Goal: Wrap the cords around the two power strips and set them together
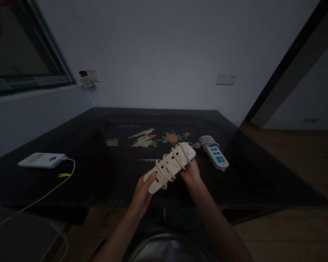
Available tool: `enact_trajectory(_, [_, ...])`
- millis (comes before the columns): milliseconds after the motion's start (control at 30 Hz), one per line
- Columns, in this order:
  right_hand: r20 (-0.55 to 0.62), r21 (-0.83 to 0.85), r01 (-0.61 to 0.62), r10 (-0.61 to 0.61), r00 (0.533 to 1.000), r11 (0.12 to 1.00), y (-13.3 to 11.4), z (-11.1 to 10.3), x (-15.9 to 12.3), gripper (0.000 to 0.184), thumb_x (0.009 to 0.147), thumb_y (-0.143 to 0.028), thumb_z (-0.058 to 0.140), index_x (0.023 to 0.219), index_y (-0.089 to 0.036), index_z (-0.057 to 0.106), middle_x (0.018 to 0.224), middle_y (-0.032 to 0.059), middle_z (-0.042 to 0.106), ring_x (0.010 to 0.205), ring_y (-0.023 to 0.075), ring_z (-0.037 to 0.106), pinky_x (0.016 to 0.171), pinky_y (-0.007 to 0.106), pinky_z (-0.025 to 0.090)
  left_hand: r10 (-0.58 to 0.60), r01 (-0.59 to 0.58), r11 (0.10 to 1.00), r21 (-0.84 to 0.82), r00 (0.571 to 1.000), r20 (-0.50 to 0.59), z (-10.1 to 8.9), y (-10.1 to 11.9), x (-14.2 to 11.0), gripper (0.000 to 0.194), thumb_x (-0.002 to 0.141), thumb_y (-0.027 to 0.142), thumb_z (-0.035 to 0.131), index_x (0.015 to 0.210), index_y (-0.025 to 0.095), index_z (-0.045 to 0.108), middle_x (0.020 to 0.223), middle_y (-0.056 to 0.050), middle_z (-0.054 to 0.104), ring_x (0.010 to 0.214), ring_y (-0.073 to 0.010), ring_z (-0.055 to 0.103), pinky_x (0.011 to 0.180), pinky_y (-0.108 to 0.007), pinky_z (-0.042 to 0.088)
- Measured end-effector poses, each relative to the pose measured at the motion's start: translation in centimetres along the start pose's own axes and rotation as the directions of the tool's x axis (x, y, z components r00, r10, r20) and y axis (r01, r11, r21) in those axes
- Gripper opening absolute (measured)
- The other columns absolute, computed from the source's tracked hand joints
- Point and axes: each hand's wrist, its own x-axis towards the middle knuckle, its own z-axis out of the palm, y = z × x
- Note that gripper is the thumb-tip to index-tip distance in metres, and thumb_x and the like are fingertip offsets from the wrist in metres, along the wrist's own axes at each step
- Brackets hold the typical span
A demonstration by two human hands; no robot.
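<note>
A white power strip [171, 163] with its cord wound round it is held above the near part of the dark table, tilted up to the right. My left hand [144, 189] grips its lower left end, thumb on top. At the upper right end, my right hand [190, 171] holds it from beneath; most of those fingers are hidden behind the strip. To the right, a second power strip [217, 155] with blue socket faces lies on the table, its white cord [208, 141] coiled round its far end.
On the left of the dark table [98, 145] lies a white power bank [42, 160] with a white cable [54, 189] running off the near edge. A yellow tag [64, 175] is beside the cable. Wall sockets [226, 79] are on the back wall, and a window [24, 43] is at left.
</note>
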Motion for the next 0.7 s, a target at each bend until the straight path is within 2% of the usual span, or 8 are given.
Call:
enact_trajectory(67, [-0.037, 0.016, -0.028, 0.029, 0.999, 0.999, 0.2, 0.1, -0.2, 0.016, 0.077, -0.036, 0.059, 0.074, -0.022, 0.066, 0.072, -0.0012, 0.072, 0.073, 0.0183, 0.068, 0.076, 0.035, 0.055, 0.032, -0.032, 0.999, 0.019, 0.999, -0.005, -0.4, -0.3, 0.0, 0.049, 0.070, 0.038, 0.076, 0.106, 0.006, 0.068, 0.092, -0.013, 0.073, 0.072, -0.0213, 0.069, 0.067, -0.030, 0.055])
enact_trajectory(267, [-0.127, 0.024, 0.129, -0.125, 0.984, 0.991, 0.9, 0.1, -1.8, 0.007, 0.077, -0.029, 0.060, 0.081, -0.024, 0.064, 0.070, -0.0070, 0.069, 0.061, 0.0125, 0.064, 0.069, 0.029, 0.055, 0.063, -0.062, 0.996, 0.061, 0.998, -0.023, -0.8, -0.9, -0.2, 0.045, 0.072, 0.039, 0.075, 0.104, 0.007, 0.068, 0.089, -0.012, 0.073, 0.078, -0.0220, 0.068, 0.066, -0.028, 0.054])
enact_trajectory(367, [-0.131, 0.033, 0.096, -0.090, 0.987, 0.995, 0.6, 0.3, -2.1, 0.011, 0.078, -0.032, 0.060, 0.084, -0.024, 0.065, 0.071, -0.0054, 0.070, 0.063, 0.0138, 0.065, 0.070, 0.031, 0.055, 0.071, -0.068, 0.995, 0.074, 0.997, -0.035, -0.7, -0.8, -0.5, 0.045, 0.070, 0.039, 0.076, 0.102, 0.008, 0.069, 0.090, -0.011, 0.073, 0.078, -0.0217, 0.068, 0.064, -0.026, 0.053])
enact_trajectory(433, [-0.132, 0.059, 0.018, -0.010, 0.991, 0.998, 0.0, 0.7, -2.2, 0.020, 0.081, -0.040, 0.058, 0.085, -0.023, 0.066, 0.075, -0.0026, 0.072, 0.069, 0.0163, 0.067, 0.074, 0.034, 0.055, 0.078, -0.076, 0.994, 0.075, 0.996, -0.033, -0.5, -0.8, -0.5, 0.044, 0.070, 0.039, 0.076, 0.101, 0.008, 0.069, 0.091, -0.011, 0.073, 0.076, -0.0206, 0.068, 0.064, -0.025, 0.052])
enact_trajectory(533, [-0.084, 0.100, -0.062, 0.070, 0.994, 0.993, -1.0, 1.3, -2.6, 0.043, 0.081, -0.062, 0.052, 0.095, -0.024, 0.067, 0.088, 0.0022, 0.074, 0.087, 0.0219, 0.069, 0.083, 0.041, 0.053, 0.076, -0.074, 0.996, 0.056, 0.997, -0.028, -0.5, -1.0, -0.5, 0.045, 0.071, 0.039, 0.075, 0.103, 0.009, 0.068, 0.093, -0.011, 0.073, 0.077, -0.0203, 0.068, 0.068, -0.026, 0.052])
enact_trajectory(633, [-0.046, 0.099, -0.028, 0.032, 0.998, 0.995, -1.6, 1.8, -3.4, 0.060, 0.075, -0.075, 0.048, 0.106, -0.026, 0.065, 0.099, 0.0046, 0.073, 0.101, 0.0264, 0.066, 0.089, 0.049, 0.050, 0.070, -0.068, 0.996, 0.049, 0.997, -0.036, -0.3, -1.2, -0.4, 0.047, 0.071, 0.039, 0.075, 0.106, 0.008, 0.067, 0.093, -0.012, 0.073, 0.079, -0.0214, 0.068, 0.070, -0.028, 0.053])
enact_trajectory(700, [-0.021, 0.081, 0.022, -0.020, 1.000, 0.996, -1.7, 2.0, -3.8, 0.058, 0.075, -0.071, 0.053, 0.113, -0.028, 0.061, 0.105, 0.0045, 0.072, 0.104, 0.0271, 0.065, 0.092, 0.052, 0.048, 0.074, -0.071, 0.996, 0.059, 0.996, -0.046, -0.2, -1.2, -0.5, 0.049, 0.070, 0.040, 0.076, 0.106, 0.008, 0.067, 0.093, -0.012, 0.073, 0.079, -0.0215, 0.068, 0.069, -0.028, 0.053])
